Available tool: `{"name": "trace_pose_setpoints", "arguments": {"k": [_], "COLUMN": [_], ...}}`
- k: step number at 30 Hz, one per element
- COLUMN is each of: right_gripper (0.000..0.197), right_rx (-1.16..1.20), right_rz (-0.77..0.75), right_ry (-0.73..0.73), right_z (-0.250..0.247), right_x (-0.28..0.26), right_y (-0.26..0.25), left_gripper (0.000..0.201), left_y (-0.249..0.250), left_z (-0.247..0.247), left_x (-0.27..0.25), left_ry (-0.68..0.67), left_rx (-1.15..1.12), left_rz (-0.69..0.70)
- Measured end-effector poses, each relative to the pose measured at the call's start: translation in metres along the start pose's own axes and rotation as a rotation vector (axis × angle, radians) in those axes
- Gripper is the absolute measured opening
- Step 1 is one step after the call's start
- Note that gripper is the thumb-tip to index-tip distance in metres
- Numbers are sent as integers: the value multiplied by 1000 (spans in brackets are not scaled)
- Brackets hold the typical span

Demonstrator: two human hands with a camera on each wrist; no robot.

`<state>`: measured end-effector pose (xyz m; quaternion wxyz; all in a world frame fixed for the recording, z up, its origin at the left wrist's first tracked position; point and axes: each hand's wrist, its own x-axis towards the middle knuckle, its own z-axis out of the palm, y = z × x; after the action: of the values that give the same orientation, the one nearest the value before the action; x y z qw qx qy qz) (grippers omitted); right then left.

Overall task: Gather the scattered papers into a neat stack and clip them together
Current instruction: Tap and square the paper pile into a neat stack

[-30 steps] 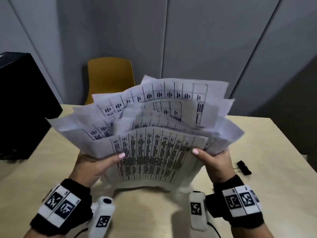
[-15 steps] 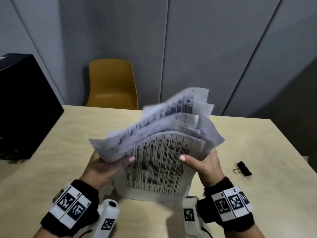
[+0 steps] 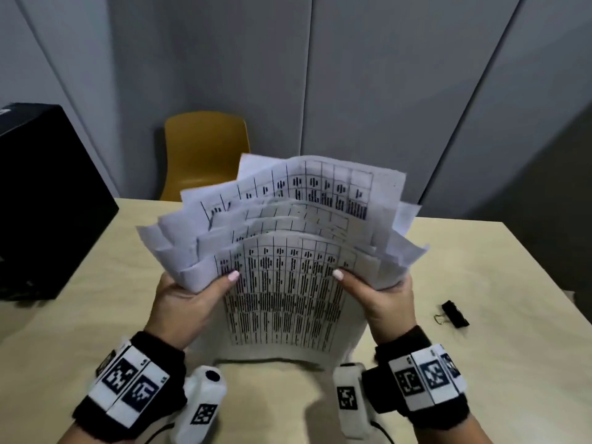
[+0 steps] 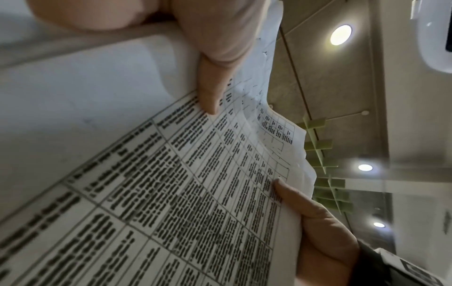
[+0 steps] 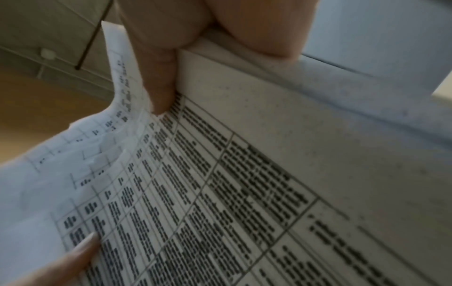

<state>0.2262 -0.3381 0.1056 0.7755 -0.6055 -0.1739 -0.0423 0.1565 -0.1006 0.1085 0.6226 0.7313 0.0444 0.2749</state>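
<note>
A bundle of printed papers [image 3: 288, 251] stands on its lower edge on the table, sheets fanned unevenly at the top. My left hand [image 3: 189, 299] grips its left side, thumb across the front sheet. My right hand [image 3: 381, 299] grips the right side the same way. In the left wrist view my left hand [image 4: 212, 58] pinches the papers [image 4: 171, 193]. The right wrist view shows my right hand [image 5: 161, 58] pinching the papers [image 5: 220, 193]. A black binder clip [image 3: 453, 314] lies on the table to the right of my right hand.
The light wooden table [image 3: 80, 315] carries a large black box [image 3: 41, 203] at its left edge. A yellow chair [image 3: 205, 152] stands behind the table against grey wall panels.
The papers dropped and tipped forward half a second ago; now they stand upright again, raised and fanned. Both hands keep their grip on the sides.
</note>
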Motion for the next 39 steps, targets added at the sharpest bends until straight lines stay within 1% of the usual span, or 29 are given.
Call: {"name": "trace_pose_setpoints", "arguments": {"k": [1,2,3,4,5,6,7,8,10,12,14,15,16,18,19,22,23,25,26,27,29,31,33,34,35,36,37,38,39], "right_gripper": [26,35,55,73,84,90,92,91,91,101,112,108,99,81,79,84,82,86,88,88,83,76,74,71,64,52,39,29,31], "right_rx": [3,13,19,42,71,87,76,55,29,30,25,14,1,-14,-17,41,59,52,45,41,44,38,4,-24,-50,-62,-61,-58,-63], "right_rz": [-22,-19,-1,31,65,80,84,70,31,14,39,60,70,79,75,74,75,69,63,62,73,87,100,96,89,83,78,64,32], "right_ry": [7,4,-3,-6,18,20,7,-22,-58,-38,1,6,-2,-38,-47,-24,-35,-74,-89,-95,-75,-32,-25,-37,-42,-32,-24,-7,11], "right_z": [-2,-5,-9,-11,-11,-12,-8,-4,3,2,-2,-2,-2,2,4,-3,-4,-1,3,5,5,0,-1,1,3,6,7,7,7], "right_x": [-1,-2,-3,-4,-5,-7,-8,-8,-9,-7,-9,-10,-11,-13,-14,-14,-14,-16,-17,-17,-16,-16,-17,-17,-17,-17,-16,-15,-13], "right_y": [-3,-3,-3,-2,-2,0,-1,-1,-3,-4,-5,-5,-4,-1,-1,0,0,1,1,1,0,2,6,8,11,12,14,14,15], "left_gripper": [34,40,36,25,38,58,67,63,45,45,46,49,54,53,53,55,62,94,101,97,79,75,73,55,36,40,53,60,61], "left_y": [2,7,7,9,9,11,11,13,15,14,7,6,6,7,7,4,2,3,5,5,5,-2,-9,-14,-13,-16,-16,-18,-14], "left_z": [-3,-3,-4,-6,-7,-6,-4,-1,4,3,-5,-6,-5,-2,-1,-10,-13,-13,-11,-9,-10,-16,-15,-13,-9,-6,-1,0,2], "left_x": [1,0,-1,-3,-6,-10,-13,-14,-15,-12,-10,-10,-12,-15,-16,-9,-8,-10,-12,-12,-10,-7,-7,-7,-9,-9,-10,-10,-9], "left_ry": [-10,-8,-6,-19,-27,-54,-81,-98,-159,-122,-96,-91,-99,-122,-131,-113,-123,-135,-152,-178,-176,-151,-118,-108,-70,-40,-20,-9,17], "left_rx": [-11,-27,-72,-129,-191,-182,-151,-127,-95,-118,-149,-148,-134,-111,-107,-146,-158,-131,-113,-98,-94,-128,-78,-78,-64,-44,-23,-14,10], "left_rz": [32,47,55,51,47,43,40,25,29,33,12,0,-1,8,19,30,25,16,15,13,17,11,-21,-52,-73,-63,-45,-41,-26]}}
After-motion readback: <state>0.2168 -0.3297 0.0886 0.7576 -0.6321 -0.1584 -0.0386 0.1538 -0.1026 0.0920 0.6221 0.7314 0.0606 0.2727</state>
